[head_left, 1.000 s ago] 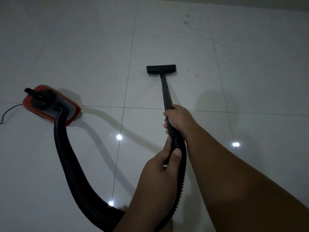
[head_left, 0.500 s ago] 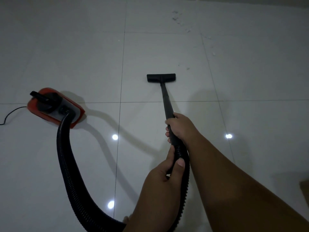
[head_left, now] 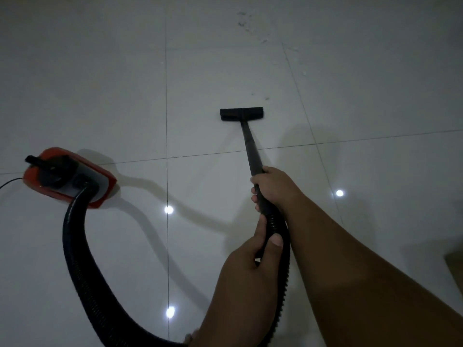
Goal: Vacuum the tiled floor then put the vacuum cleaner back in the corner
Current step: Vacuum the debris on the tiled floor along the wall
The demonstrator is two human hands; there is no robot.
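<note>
- The nozzle (head_left: 241, 113) is set flat on the floor (head_left: 100, 71), on the far tile just past a grout line, at about 12 o'clock from the hands.
- The wand (head_left: 250, 146) slopes back from it toward 5 o'clock and is gripped at its near end, where the ribbed hose (head_left: 77, 246) joins.
- The right hand (head_left: 274, 186) is wrapped around that joint, fingers closed on it; the left hand (head_left: 246, 266) is closed around the hose just behind, thumb laid along the top.
- Crumbs (head_left: 250, 23) are scattered beyond the nozzle between 12 and 1 o'clock, well apart from it, with one speck (head_left: 266, 98) just ahead of its right end.
- The sweeping step is judged to be under way, with that patch uncleaned; a straight push toward 1 o'clock would be called for, the nozzle kept flat so suction is not lost.
- The wand is best steered by the right hand while slack is fed by the left, so the hose is not dragged tight.
- The hose loops down past 6 o'clock and up to the red body (head_left: 67, 180), which stands at 9 o'clock, well apart from the nozzle, its cord (head_left: 8, 182) trailing off the left edge.
- The body may be tugged or tipped if the reach is extended too far; it should be drawn closer first.
- The corner for storage is not seen.
</note>
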